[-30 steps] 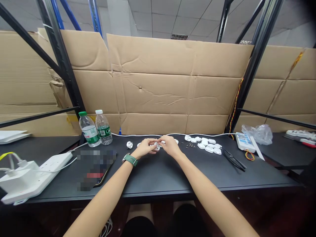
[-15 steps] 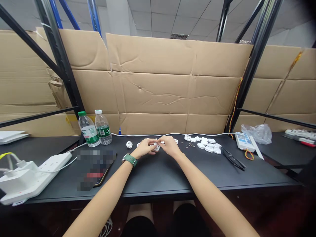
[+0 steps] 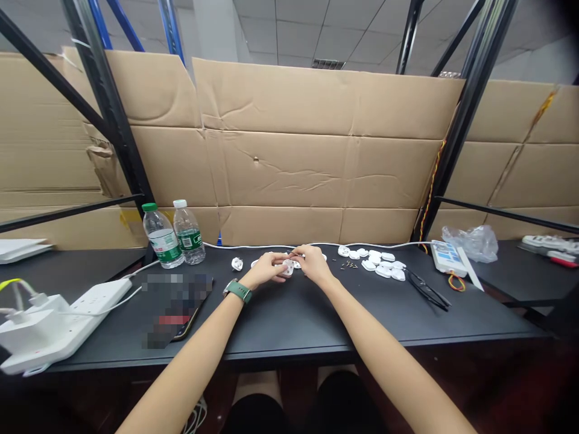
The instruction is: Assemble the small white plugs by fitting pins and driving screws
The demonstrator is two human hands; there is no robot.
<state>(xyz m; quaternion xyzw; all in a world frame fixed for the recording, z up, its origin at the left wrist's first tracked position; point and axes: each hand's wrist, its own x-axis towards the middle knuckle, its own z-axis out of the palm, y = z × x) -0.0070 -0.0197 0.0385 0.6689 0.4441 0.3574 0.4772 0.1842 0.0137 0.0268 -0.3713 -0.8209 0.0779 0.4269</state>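
Observation:
Both my hands meet over the middle of the black table (image 3: 294, 319). My left hand (image 3: 265, 269), with a green watch on its wrist, is curled round a small white plug part (image 3: 287, 267). My right hand (image 3: 313, 264) pinches at the same part from the right, fingers closed. Another white plug piece (image 3: 237, 264) lies just left of my hands. Several white plug shells (image 3: 382, 265) and a few tiny screws (image 3: 347, 264) lie to the right of my right hand.
Two water bottles (image 3: 174, 235) stand at the back left. A white power strip (image 3: 67, 319) and a phone (image 3: 181, 307) lie left. Black pliers (image 3: 427, 290), a white device (image 3: 447, 258) and a plastic bag (image 3: 470, 241) sit right. Cardboard sheets and black rack posts stand behind.
My hands have barely shifted; the right hand's fingers have lifted slightly toward the back. The view has tilted a touch.

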